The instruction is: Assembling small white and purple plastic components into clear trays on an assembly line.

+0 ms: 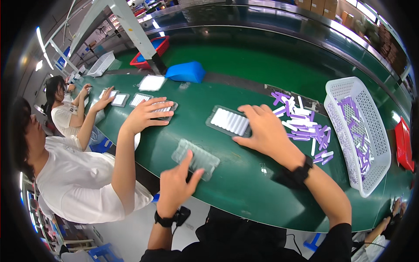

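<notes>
With left hand (174, 187), thumb and index spread, reaches over clear tray (201, 158) by the surface's (244, 185) near edge; with right hand (268, 133), pinches tray of white sticks (227, 122) midway toward the far edge. Shows purple-and-white pieces (305, 126) strewn near that edge; cannot make out print on cardboard boxes (330, 6) beyond.

A green table (248, 183) carries trays (206, 160), sticks (300, 124), a basket (370, 114).

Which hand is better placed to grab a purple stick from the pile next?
Probably the right hand: it's nearer the pile, while the left hand is farther off, at the clear tray.
</notes>
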Action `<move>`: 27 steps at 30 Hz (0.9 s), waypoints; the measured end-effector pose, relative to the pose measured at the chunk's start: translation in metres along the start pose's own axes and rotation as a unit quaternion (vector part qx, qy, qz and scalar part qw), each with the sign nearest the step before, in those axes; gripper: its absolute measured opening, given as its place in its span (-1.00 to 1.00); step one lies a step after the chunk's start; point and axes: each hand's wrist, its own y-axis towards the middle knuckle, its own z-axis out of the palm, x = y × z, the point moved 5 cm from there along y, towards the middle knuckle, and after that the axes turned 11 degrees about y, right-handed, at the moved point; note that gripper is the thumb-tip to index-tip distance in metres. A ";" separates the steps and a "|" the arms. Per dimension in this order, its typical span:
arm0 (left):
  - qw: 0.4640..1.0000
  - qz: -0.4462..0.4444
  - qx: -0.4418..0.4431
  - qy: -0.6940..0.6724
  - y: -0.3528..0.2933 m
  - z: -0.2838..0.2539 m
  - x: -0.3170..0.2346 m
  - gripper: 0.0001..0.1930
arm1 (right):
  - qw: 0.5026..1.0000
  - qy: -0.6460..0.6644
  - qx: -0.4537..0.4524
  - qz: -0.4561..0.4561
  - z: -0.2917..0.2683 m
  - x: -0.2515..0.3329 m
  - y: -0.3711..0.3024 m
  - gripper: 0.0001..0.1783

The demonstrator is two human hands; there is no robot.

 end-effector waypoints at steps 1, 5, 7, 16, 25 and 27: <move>0.999 -0.014 0.035 -0.005 -0.007 -0.003 -0.008 -0.37 | 1.000 0.007 0.005 -0.006 0.014 -0.001 0.015 -0.24; 0.988 0.075 0.086 -0.104 -0.029 -0.015 -0.049 -0.32 | 0.999 0.040 0.015 -0.014 0.059 0.006 0.056 -0.24; 0.975 0.128 0.100 -0.151 -0.034 -0.013 -0.063 -0.31 | 0.998 0.048 0.023 -0.015 0.071 0.012 0.071 -0.23; 0.932 0.329 0.149 -0.046 -0.005 0.000 -0.099 -0.42 | 0.993 0.113 0.022 -0.030 0.006 0.008 0.027 -0.46; 0.924 0.344 0.167 0.009 0.045 0.022 -0.158 -0.45 | 0.972 0.126 0.037 0.195 -0.133 -0.053 -0.112 -0.72; 0.911 0.388 0.138 0.008 0.070 0.026 -0.169 -0.53 | 0.967 0.136 0.016 0.215 -0.136 -0.052 -0.126 -0.73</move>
